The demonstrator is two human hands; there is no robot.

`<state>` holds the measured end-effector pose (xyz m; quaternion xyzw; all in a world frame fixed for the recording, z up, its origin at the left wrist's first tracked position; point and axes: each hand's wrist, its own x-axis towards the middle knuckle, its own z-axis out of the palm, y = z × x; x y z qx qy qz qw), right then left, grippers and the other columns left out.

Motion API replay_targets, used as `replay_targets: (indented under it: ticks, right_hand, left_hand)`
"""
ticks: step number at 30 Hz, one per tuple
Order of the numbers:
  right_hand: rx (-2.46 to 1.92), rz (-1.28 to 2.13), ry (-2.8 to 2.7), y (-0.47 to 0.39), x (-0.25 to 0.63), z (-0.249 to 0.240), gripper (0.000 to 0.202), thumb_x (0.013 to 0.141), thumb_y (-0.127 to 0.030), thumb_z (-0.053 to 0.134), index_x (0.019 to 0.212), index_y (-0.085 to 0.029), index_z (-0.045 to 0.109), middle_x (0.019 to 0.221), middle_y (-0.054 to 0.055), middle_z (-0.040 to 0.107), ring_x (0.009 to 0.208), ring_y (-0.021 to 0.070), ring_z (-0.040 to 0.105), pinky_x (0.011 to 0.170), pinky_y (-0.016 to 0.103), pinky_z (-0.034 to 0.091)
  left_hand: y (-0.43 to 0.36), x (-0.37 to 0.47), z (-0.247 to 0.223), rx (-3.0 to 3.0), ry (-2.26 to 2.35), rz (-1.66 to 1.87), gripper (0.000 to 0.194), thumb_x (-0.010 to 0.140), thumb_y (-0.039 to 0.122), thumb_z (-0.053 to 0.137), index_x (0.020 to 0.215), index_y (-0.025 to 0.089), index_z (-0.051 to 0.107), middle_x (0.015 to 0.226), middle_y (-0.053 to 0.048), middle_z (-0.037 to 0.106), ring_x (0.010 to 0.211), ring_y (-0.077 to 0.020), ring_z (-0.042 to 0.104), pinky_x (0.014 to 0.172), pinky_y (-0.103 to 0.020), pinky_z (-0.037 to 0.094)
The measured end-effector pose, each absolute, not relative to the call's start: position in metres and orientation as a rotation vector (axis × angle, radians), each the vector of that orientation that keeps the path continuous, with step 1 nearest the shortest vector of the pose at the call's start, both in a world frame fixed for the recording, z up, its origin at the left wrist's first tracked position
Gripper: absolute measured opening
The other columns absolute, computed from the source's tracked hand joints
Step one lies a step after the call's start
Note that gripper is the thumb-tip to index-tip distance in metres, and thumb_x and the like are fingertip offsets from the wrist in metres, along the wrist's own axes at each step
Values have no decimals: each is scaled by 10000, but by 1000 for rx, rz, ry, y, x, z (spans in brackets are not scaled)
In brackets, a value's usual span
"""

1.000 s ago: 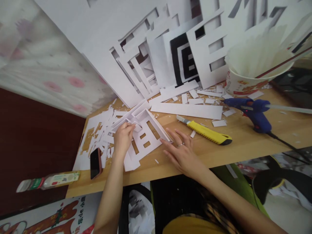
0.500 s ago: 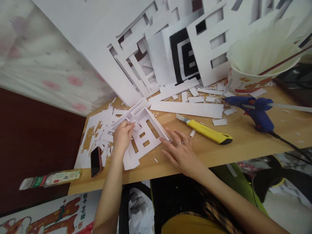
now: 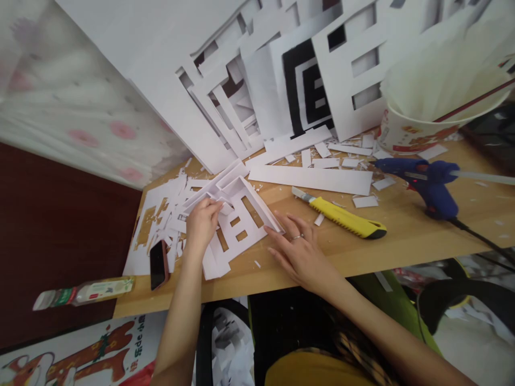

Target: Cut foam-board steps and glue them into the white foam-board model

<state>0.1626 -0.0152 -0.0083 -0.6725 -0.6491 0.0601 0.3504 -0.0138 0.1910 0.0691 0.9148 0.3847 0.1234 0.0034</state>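
Note:
A white foam-board piece (image 3: 250, 239) with rectangular cut-outs and upright strips along its edges lies near the table's front edge. My left hand (image 3: 204, 221) pinches a small upright white strip (image 3: 226, 207) on its left part. On the other side, my right hand (image 3: 295, 244) rests with fingers spread, its fingertips touching the lower end of the right upright wall. A yellow utility knife (image 3: 346, 217) with its blade out lies right of that hand. Farther right stands a blue glue gun (image 3: 426, 185) with a glue stick in its back.
A long white strip (image 3: 309, 179) and several scraps lie behind the knife. A paper bucket (image 3: 422, 131) stands back right. Cut white boards (image 3: 350, 69) lean at the back. At left are a phone (image 3: 159, 265), a bottle (image 3: 86, 292) and more scraps (image 3: 161, 203).
The view has shifted slightly, so the bucket and glue gun appear a little farther right. Both hands and the board piece have hardly moved.

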Motion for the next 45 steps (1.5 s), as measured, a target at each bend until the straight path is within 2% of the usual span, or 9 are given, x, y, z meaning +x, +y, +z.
replay_targets:
  ticks: [24, 32, 40, 45]
  right_hand:
    - [-1726, 134, -1683, -15, 163, -8, 397, 1007, -326, 449, 1356, -187, 575, 1511, 198, 425, 1331, 383, 334, 1014, 630, 406]
    - [-1722, 113, -1717, -15, 163, -9, 419, 1012, -315, 430, 1357, -112, 553, 1502, 153, 473, 1336, 361, 323, 1070, 592, 368]
    - [-1733, 110, -1729, -15, 163, -10, 429, 1010, -329, 437, 1368, -115, 537, 1502, 151, 478, 1327, 367, 340, 1045, 598, 380]
    - [-1735, 114, -1728, -16, 164, -14, 427, 987, -271, 471, 1388, -127, 508, 1481, 154, 490, 1327, 368, 345, 1042, 598, 385]
  left_hand:
    - [188, -16, 66, 2883, 1224, 376, 267, 967, 251, 492, 916, 219, 752, 907, -39, 673, 772, -178, 619, 678, -280, 433]
    - [188, -17, 66, 2889, 1208, 365, 266, 967, 242, 488, 935, 204, 749, 940, -48, 692, 774, -174, 631, 687, -283, 451]
    - [190, -17, 66, 2902, 1195, 334, 275, 967, 237, 486, 917, 213, 755, 935, -47, 695, 776, -169, 633, 700, -283, 464]
    - [190, -16, 68, 2877, 1187, 298, 252, 963, 225, 508, 927, 204, 757, 941, -51, 692, 811, -185, 643, 732, -299, 482]
